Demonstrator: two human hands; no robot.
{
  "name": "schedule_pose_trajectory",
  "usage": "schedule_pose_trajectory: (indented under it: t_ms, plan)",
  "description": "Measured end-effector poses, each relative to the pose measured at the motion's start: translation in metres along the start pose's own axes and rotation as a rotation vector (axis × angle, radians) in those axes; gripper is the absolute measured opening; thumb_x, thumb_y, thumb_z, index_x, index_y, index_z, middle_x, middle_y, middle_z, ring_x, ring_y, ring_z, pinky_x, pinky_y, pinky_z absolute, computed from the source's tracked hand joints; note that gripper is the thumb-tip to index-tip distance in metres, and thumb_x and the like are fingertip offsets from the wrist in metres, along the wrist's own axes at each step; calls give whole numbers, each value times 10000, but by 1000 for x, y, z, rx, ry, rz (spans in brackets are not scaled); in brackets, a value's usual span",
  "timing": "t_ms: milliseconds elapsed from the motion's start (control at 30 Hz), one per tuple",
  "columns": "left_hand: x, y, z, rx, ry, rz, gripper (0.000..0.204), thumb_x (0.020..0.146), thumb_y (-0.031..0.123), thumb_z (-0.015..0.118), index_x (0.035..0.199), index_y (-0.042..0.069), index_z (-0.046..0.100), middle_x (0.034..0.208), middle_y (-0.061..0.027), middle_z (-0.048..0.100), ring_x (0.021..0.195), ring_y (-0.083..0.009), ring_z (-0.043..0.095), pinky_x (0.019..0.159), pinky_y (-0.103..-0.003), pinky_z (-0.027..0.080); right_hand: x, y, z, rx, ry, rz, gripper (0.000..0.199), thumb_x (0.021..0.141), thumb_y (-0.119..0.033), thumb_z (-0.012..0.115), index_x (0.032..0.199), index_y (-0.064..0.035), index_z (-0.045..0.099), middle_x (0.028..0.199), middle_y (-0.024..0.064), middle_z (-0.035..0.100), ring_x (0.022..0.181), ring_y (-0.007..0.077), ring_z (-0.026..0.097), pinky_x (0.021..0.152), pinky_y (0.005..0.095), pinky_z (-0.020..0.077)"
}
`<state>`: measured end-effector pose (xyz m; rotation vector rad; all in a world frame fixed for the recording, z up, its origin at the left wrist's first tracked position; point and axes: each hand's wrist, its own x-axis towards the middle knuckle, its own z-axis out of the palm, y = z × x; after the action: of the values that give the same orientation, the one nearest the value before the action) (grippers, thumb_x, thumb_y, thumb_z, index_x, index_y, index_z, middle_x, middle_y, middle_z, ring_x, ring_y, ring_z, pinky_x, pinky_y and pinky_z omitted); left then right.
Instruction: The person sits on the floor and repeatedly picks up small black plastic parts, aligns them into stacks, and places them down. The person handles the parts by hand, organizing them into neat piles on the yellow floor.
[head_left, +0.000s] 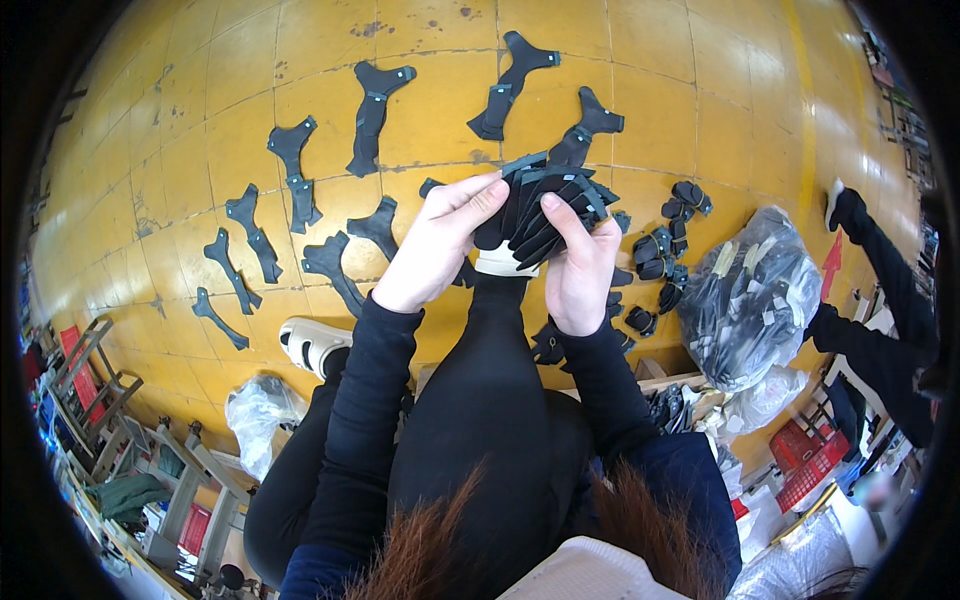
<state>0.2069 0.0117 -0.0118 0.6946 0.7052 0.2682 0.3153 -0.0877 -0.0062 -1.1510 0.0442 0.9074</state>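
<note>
Between my two hands is a fanned bundle of black fabric pieces (pixel 550 210) with small pale tags and grey-green edges. My left hand (pixel 440 240) pinches its left side between thumb and fingers. At the right side, my right hand (pixel 582 262) presses its thumb on the layers, its other fingers mostly hidden behind them. The bundle is held above my knee and a cream clog (pixel 508 262). Beyond it, black Y-shaped fabric pieces (pixel 370 120) lie spread over the yellow floor, several overlapping in small stacks.
Rolled black bundles (pixel 655 252) lie right of my hands, beside a large clear bag (pixel 750 295) of black goods. Another clear plastic bag (pixel 262 415) sits near my left clog (pixel 312 345). Another person's legs (pixel 880 290) extend in at the right. Red baskets (pixel 812 468) stand at lower right.
</note>
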Motion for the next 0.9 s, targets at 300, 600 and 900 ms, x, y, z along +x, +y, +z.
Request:
schedule_pose_trajectory:
  t_ms: [300, 600, 900]
  plan:
    - [4, 4, 15, -69, 75, 128, 285, 945, 156, 552, 1145, -38, 606, 1012, -59, 670, 861, -84, 610, 784, -203, 463, 3, -13, -4, 85, 37, -9, 131, 830, -1, 630, 959, 20, 642, 835, 45, 667, 728, 101, 628, 667, 222, 481]
    - [1, 2, 1, 202, 128, 103, 262, 911, 118, 596, 1108, -50, 631, 943, -54, 679, 841, -72, 594, 775, -204, 454, 4, -6, -5, -29, -15, 68, 175, 847, -13, 595, 1015, 18, 635, 939, 72, 669, 859, 129, 629, 798, 259, 479]
    - [3, 4, 9, 121, 60, 111, 272, 883, 35, 604, 1147, -32, 609, 946, -73, 686, 856, -81, 619, 773, -189, 455, 3, -13, -2, 3, -44, 20, 146, 859, -25, 599, 998, 21, 606, 899, 73, 656, 787, 110, 628, 708, 230, 491]
